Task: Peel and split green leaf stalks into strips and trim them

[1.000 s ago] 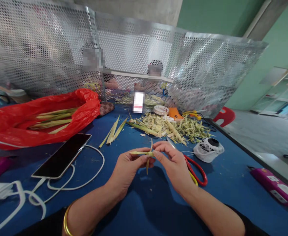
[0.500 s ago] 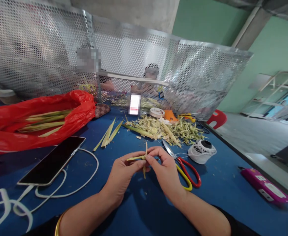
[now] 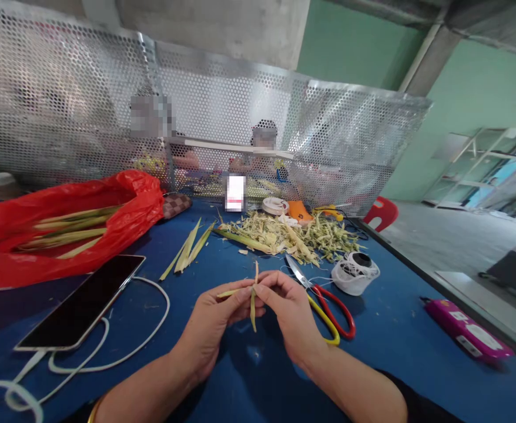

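My left hand (image 3: 214, 326) and my right hand (image 3: 287, 314) meet over the blue table (image 3: 258, 376), both pinching thin yellow-green leaf strips (image 3: 253, 296) that cross each other between the fingertips. One strip stands upright, another points left. Just right of my right hand lie scissors with red and yellow handles (image 3: 328, 305). A white spool of thread (image 3: 355, 273) sits beyond them.
A red plastic bag (image 3: 64, 235) holding long leaves lies at the left. A phone (image 3: 81, 308) with a white cable lies in front of it. Loose leaf strips (image 3: 187, 252) and a pile of trimmings (image 3: 297, 232) lie farther back. A pink case (image 3: 467, 335) is at right. People sit behind a perforated metal screen (image 3: 223, 117).
The view has shifted slightly up and to the right. Both hands keep pinching the crossed strips, with small finger movements.
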`<action>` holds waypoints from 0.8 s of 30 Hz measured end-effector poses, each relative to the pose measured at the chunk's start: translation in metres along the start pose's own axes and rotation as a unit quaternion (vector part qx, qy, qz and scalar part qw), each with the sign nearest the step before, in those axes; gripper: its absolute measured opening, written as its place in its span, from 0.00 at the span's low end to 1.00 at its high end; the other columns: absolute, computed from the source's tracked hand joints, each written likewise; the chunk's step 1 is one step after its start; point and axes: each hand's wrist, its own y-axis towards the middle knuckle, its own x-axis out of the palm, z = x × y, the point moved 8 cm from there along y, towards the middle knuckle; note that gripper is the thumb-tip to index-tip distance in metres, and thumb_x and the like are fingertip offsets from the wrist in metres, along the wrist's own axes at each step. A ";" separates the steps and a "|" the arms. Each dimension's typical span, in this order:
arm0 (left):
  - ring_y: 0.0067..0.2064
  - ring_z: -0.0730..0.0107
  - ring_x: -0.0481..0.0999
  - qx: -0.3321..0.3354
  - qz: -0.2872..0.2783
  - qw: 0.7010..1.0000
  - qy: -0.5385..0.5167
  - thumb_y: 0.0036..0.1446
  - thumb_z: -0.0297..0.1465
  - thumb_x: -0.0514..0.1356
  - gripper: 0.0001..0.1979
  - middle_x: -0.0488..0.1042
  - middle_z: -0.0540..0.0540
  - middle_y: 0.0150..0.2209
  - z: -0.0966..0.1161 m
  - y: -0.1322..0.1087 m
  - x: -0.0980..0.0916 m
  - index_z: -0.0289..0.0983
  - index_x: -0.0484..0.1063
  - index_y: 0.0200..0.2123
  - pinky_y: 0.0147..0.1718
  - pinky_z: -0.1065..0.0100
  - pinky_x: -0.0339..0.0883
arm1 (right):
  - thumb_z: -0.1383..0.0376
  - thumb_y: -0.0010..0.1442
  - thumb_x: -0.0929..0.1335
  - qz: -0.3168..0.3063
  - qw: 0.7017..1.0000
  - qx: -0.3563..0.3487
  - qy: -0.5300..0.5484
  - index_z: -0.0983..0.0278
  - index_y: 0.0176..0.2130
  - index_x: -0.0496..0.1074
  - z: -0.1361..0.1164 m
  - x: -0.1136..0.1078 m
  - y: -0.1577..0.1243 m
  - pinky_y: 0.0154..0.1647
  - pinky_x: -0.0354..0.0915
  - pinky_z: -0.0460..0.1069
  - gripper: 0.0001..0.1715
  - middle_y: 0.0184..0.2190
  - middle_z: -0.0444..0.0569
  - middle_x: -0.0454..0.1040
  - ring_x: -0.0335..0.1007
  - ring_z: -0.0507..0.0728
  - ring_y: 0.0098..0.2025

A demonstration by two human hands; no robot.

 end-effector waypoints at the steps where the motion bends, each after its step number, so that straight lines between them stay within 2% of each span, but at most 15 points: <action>1: 0.35 0.61 0.80 -0.003 -0.001 1.000 0.001 0.47 0.32 0.68 0.15 0.81 0.40 0.33 0.000 0.000 0.000 0.30 0.77 0.40 0.40 0.64 0.73 | 0.65 0.48 0.72 -0.001 1.000 0.001 0.005 0.64 0.24 0.69 0.001 0.000 0.000 0.35 0.64 0.48 0.07 0.34 0.45 0.71 0.67 0.54 0.35; 4: 0.33 0.63 0.80 -0.014 0.008 1.000 0.003 0.49 0.30 0.67 0.14 0.81 0.40 0.32 -0.001 0.001 -0.003 0.30 0.77 0.40 0.39 0.66 0.74 | 0.65 0.50 0.71 -0.002 0.999 -0.028 -0.031 0.63 0.25 0.70 -0.005 0.000 -0.001 0.37 0.64 0.49 0.06 0.31 0.45 0.72 0.67 0.54 0.35; 7: 0.33 0.64 0.80 -0.018 0.038 0.999 -0.001 0.50 0.28 0.65 0.13 0.81 0.39 0.32 0.001 0.002 -0.009 0.29 0.76 0.40 0.37 0.68 0.74 | 0.64 0.54 0.69 0.006 0.985 -0.094 -0.147 0.62 0.31 0.73 -0.020 -0.005 0.001 0.43 0.63 0.51 0.03 0.33 0.45 0.74 0.68 0.56 0.39; 12: 0.33 0.64 0.81 0.000 0.076 0.997 -0.015 0.53 0.26 0.63 0.11 0.81 0.38 0.31 0.016 0.001 -0.018 0.30 0.74 0.41 0.38 0.69 0.74 | 0.62 0.58 0.66 0.043 0.941 -0.172 -0.287 0.61 0.46 0.71 -0.043 -0.033 0.019 0.47 0.64 0.53 0.16 0.42 0.50 0.75 0.71 0.58 0.45; 13: 0.32 0.65 0.81 0.006 0.085 0.996 -0.017 0.53 0.26 0.62 0.11 0.81 0.38 0.30 0.020 0.000 -0.021 0.30 0.74 0.41 0.38 0.70 0.74 | 0.64 0.57 0.67 0.035 0.914 -0.188 -0.357 0.61 0.48 0.70 -0.046 -0.036 0.024 0.47 0.64 0.54 0.17 0.43 0.51 0.75 0.71 0.59 0.44; 15: 0.32 0.66 0.81 0.019 0.104 0.994 -0.021 0.54 0.26 0.62 0.11 0.81 0.38 0.30 0.026 0.000 -0.025 0.31 0.73 0.42 0.36 0.70 0.74 | 0.66 0.54 0.69 -0.005 0.819 -0.207 -0.536 0.60 0.43 0.73 -0.047 -0.036 0.033 0.47 0.63 0.57 0.14 0.36 0.50 0.78 0.73 0.61 0.40; 17: 0.32 0.67 0.81 0.027 0.112 0.993 -0.026 0.54 0.26 0.62 0.11 0.81 0.39 0.31 0.030 0.000 -0.028 0.32 0.73 0.42 0.35 0.71 0.74 | 0.68 0.55 0.69 0.004 0.731 -0.220 -0.646 0.62 0.38 0.75 -0.051 -0.041 0.037 0.47 0.62 0.60 0.08 0.29 0.50 0.78 0.73 0.61 0.35; 18: 0.32 0.67 0.81 0.027 0.112 0.993 -0.028 0.53 0.27 0.63 0.11 0.81 0.40 0.31 0.031 0.001 -0.028 0.32 0.73 0.42 0.35 0.71 0.74 | 0.70 0.55 0.69 0.028 0.700 -0.241 -0.672 0.64 0.39 0.75 -0.058 -0.043 0.036 0.47 0.62 0.60 0.10 0.31 0.53 0.78 0.73 0.63 0.37; 21: 0.32 0.66 0.81 0.022 0.104 0.994 -0.027 0.53 0.27 0.63 0.12 0.81 0.39 0.30 0.028 0.001 -0.027 0.31 0.73 0.42 0.36 0.70 0.74 | 0.70 0.54 0.69 0.128 0.637 -0.373 -0.662 0.68 0.50 0.70 -0.091 -0.039 0.014 0.53 0.59 0.62 0.23 0.49 0.62 0.72 0.67 0.67 0.51; 22: 0.32 0.66 0.81 0.020 0.102 0.994 -0.024 0.52 0.27 0.63 0.12 0.81 0.39 0.30 0.027 0.001 -0.026 0.31 0.73 0.42 0.36 0.69 0.74 | 0.70 0.54 0.69 0.150 0.621 -0.424 -0.642 0.67 0.51 0.69 -0.101 -0.034 0.002 0.55 0.57 0.62 0.23 0.51 0.61 0.71 0.66 0.67 0.52; 24: 0.32 0.65 0.81 0.020 0.101 0.994 -0.023 0.52 0.26 0.64 0.12 0.81 0.38 0.30 0.024 0.000 -0.025 0.30 0.74 0.41 0.37 0.69 0.74 | 0.70 0.56 0.69 0.152 0.607 -0.505 -0.594 0.63 0.45 0.72 -0.111 -0.023 -0.019 0.57 0.56 0.61 0.14 0.42 0.54 0.75 0.70 0.62 0.47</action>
